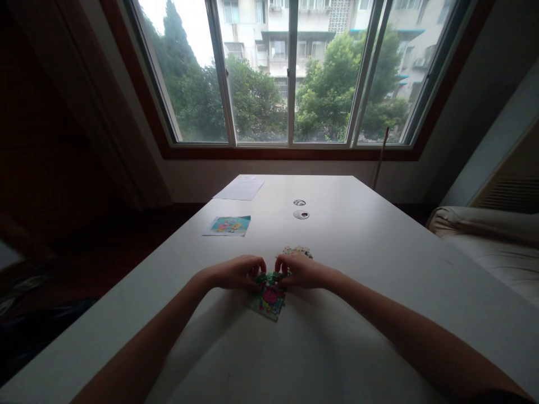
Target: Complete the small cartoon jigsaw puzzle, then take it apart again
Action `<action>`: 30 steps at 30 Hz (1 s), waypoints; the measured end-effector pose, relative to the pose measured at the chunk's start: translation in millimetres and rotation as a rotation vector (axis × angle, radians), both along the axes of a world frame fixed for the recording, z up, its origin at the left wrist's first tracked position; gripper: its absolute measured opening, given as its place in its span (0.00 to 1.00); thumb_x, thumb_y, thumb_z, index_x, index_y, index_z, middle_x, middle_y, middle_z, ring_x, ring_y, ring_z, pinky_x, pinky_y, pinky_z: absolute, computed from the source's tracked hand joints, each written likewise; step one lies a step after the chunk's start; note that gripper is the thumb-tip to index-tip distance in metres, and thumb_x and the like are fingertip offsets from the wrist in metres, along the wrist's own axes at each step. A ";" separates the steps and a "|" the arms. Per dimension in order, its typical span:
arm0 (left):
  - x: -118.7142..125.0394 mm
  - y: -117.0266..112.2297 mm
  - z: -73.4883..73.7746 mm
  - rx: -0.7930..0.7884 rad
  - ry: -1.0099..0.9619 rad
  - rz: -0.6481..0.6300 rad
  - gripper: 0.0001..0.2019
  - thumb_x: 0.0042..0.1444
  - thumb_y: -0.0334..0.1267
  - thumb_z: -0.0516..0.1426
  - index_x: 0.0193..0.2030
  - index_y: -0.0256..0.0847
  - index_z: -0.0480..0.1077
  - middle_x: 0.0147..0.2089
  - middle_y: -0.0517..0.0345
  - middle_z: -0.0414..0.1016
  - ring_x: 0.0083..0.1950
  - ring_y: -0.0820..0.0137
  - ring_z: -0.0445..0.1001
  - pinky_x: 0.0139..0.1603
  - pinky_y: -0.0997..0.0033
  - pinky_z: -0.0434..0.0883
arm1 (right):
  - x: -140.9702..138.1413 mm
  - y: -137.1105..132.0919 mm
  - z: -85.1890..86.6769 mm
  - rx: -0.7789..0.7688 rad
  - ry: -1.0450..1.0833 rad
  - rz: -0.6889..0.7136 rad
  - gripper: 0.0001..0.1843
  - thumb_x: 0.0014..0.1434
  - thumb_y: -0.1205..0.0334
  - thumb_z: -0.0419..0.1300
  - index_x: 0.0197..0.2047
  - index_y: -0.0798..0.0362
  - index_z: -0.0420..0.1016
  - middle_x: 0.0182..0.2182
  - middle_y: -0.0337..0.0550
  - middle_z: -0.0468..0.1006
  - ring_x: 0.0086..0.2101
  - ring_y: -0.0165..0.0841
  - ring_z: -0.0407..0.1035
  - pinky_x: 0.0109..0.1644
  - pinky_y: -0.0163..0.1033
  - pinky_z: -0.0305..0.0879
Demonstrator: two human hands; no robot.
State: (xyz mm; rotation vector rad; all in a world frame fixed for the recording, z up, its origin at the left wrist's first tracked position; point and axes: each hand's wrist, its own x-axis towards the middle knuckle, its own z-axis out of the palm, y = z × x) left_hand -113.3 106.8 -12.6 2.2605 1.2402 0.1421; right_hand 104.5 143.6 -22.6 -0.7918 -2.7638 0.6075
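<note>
A partly joined jigsaw puzzle, green with a pink figure, lies on the white table in front of me, turned at a slant. My left hand is closed at its upper left edge, fingertips pinching the green pieces there. From the other side my right hand pinches at the upper right edge, thumb and fingers together on a puzzle piece. The fingers partly cover what they hold. Just beyond my right hand sits a cluster of loose puzzle pieces, pale side showing, partly hidden by that hand.
A colourful picture sheet lies on the table to the left, with a white paper behind it. Two small round discs lie farther back. A cushioned seat stands on the right; a window is beyond the table.
</note>
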 end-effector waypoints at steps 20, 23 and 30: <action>8.5 3.4 -6.3 0.131 -0.364 0.229 0.09 0.49 0.39 0.54 0.34 0.37 0.69 0.31 0.57 0.71 0.31 0.72 0.67 0.31 0.76 0.65 | 19.3 27.4 16.5 -0.335 0.197 -0.218 0.08 0.51 0.64 0.57 0.36 0.58 0.71 0.29 0.43 0.74 0.26 0.27 0.68 0.28 0.31 0.64; 14.2 6.9 -15.0 0.094 -0.452 0.293 0.07 0.47 0.38 0.56 0.32 0.37 0.69 0.28 0.57 0.72 0.28 0.73 0.68 0.28 0.76 0.65 | 19.3 29.0 15.1 -0.396 0.236 -0.275 0.07 0.50 0.66 0.58 0.34 0.59 0.71 0.29 0.43 0.74 0.25 0.26 0.68 0.27 0.30 0.64; 28.2 7.1 -17.1 -0.131 -0.824 0.456 0.11 0.42 0.38 0.60 0.32 0.34 0.67 0.29 0.56 0.73 0.27 0.73 0.70 0.27 0.75 0.65 | 16.3 26.3 15.2 -0.635 0.355 -0.319 0.07 0.47 0.70 0.60 0.33 0.60 0.70 0.28 0.41 0.72 0.22 0.23 0.65 0.24 0.28 0.63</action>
